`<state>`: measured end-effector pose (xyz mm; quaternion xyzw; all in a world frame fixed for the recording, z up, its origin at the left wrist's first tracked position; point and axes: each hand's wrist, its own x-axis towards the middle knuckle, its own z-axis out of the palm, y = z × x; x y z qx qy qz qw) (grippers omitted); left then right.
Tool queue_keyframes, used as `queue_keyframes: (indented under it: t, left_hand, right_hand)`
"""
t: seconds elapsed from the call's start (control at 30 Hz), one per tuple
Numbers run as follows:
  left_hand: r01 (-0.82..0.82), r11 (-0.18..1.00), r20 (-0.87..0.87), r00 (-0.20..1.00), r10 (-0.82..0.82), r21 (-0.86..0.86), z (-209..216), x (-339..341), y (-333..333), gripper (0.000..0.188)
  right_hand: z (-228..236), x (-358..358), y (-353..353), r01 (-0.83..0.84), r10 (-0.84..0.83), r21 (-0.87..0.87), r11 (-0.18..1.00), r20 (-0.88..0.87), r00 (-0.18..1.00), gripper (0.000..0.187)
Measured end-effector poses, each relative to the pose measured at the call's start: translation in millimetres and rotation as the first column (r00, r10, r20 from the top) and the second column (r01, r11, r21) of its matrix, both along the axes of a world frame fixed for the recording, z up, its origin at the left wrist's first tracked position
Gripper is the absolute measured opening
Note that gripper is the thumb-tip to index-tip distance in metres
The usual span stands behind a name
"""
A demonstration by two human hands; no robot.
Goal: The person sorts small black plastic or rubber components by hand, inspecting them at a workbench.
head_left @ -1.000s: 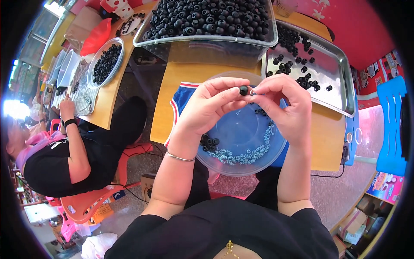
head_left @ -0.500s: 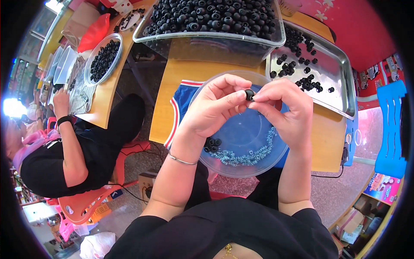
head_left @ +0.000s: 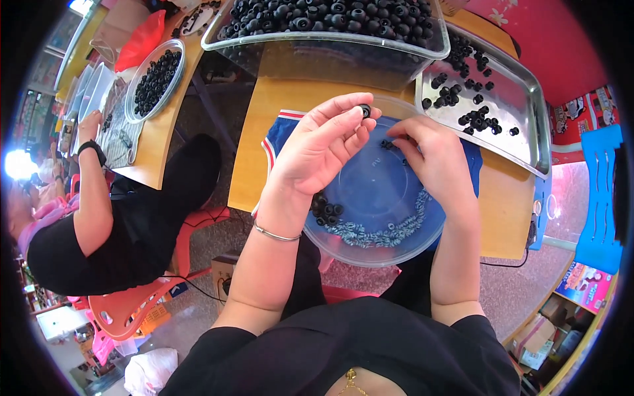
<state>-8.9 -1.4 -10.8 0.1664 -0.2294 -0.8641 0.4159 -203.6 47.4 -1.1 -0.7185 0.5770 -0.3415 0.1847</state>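
Observation:
My left hand (head_left: 321,144) is raised over the left side of a round clear plastic tub (head_left: 366,198). Its thumb and fingers pinch a small black round part (head_left: 365,111) with a hollow opening. Inside the far right of the tub, my right hand (head_left: 437,157) reaches down, thumb apart from the curled fingers. Their tips are beside a few tiny dark pieces (head_left: 387,144); nothing shows held between them. Small pale-blue pieces (head_left: 376,236) lie in a curved band along the tub's near side. Several black round parts (head_left: 326,211) sit at its left.
A large clear bin (head_left: 330,39) full of black parts stands behind the tub. A metal tray (head_left: 522,142) with scattered black parts is at right. Blue cloth (head_left: 281,135) lies beneath the tub. At left, a person (head_left: 99,218) sits by another table with a round container (head_left: 156,82).
My hands have parted. The right hand has left the black part and moved down into the tub; the left keeps the part and has risen slightly, to the left.

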Motion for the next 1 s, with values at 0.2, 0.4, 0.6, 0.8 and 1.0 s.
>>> queue_keyframes:
  t: [0.2, 0.4, 0.6, 0.8, 1.0]
  left_hand:
    - [0.002, 0.998, 0.049, 0.999, 0.001, -0.068, -2.5, 0.1, 0.7, 0.026]
    - [0.021, 0.996, 0.043, 0.999, -0.017, -0.084, -0.8, -3.4, 3.1, 0.023]
    - [0.048, 0.997, 0.015, 0.999, -0.047, -0.057, 3.7, -1.5, 2.9, 0.026]
    - [0.021, 0.996, 0.104, 0.994, -0.012, -0.082, 3.6, -2.5, 3.2, 0.031]
    - [0.063, 0.993, 0.044, 0.997, -0.059, -0.101, -1.5, -1.0, 3.2, 0.025]
  right_hand:
    - [-5.8, 3.4, 4.2, -0.04, 0.043, 0.019, 0.999, -0.232, 0.972, 0.016]
    - [-3.7, 3.6, 3.2, -0.022, 0.048, 0.083, 0.996, -0.319, 0.947, 0.015]
    - [0.2, -0.3, -1.1, -0.042, 0.042, -0.02, 0.999, -0.001, 0.999, 0.015]
    - [9.9, -0.4, -1.4, 0.016, 0.007, -0.114, 0.993, 0.2, 0.98, 0.021]
    - [15.7, 1.5, 3.5, 0.048, 0.009, -0.109, 0.993, 0.473, 0.881, 0.019]
